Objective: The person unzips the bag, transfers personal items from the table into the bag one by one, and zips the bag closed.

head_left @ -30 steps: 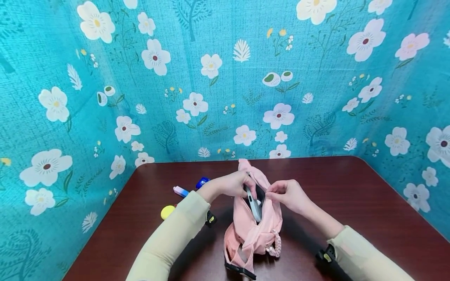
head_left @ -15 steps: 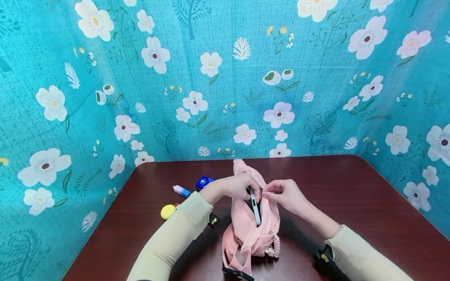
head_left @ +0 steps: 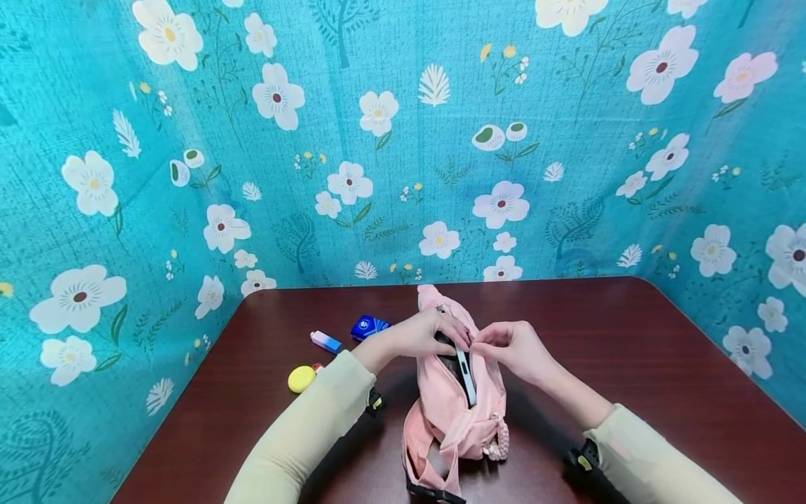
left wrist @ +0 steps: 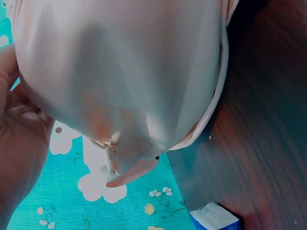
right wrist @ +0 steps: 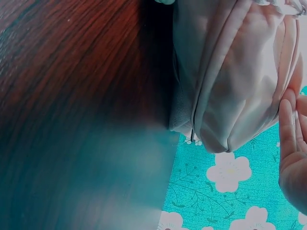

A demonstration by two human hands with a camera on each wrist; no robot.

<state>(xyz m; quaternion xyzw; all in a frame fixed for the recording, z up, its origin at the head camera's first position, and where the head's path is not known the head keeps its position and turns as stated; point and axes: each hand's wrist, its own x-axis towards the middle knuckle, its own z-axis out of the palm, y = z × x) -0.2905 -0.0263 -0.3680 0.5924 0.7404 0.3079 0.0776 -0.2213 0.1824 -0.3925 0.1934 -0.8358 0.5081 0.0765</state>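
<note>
A pink waist bag (head_left: 441, 399) with a black buckle and a braided charm lies mid-table, its zipped top spread apart. Inside the opening a slim white slab (head_left: 467, 381) stands on edge, a dark slot along its visible narrow side. My left hand (head_left: 425, 336) reaches over the opening from the left, fingers curled at the slab's upper end, which they partly hide. With thumb and fingertips my right hand (head_left: 516, 350) pinches the opening's right edge. The bag's outer wall (left wrist: 120, 62) fills much of the left wrist view; the right wrist view shows its other side (right wrist: 240, 81).
Left of the bag on the dark wooden table (head_left: 598, 336) lie a blue packet (head_left: 368, 327), a pink-and-blue stick-shaped item (head_left: 326, 341) and a round yellow item (head_left: 301, 379), partly behind the left sleeve. A flowered teal cloth (head_left: 390, 140) hangs behind the table.
The white slab has shifted right inside the opening, towards the edge my right hand holds. My left hand has moved slightly right with it, and more of the blue packet shows.
</note>
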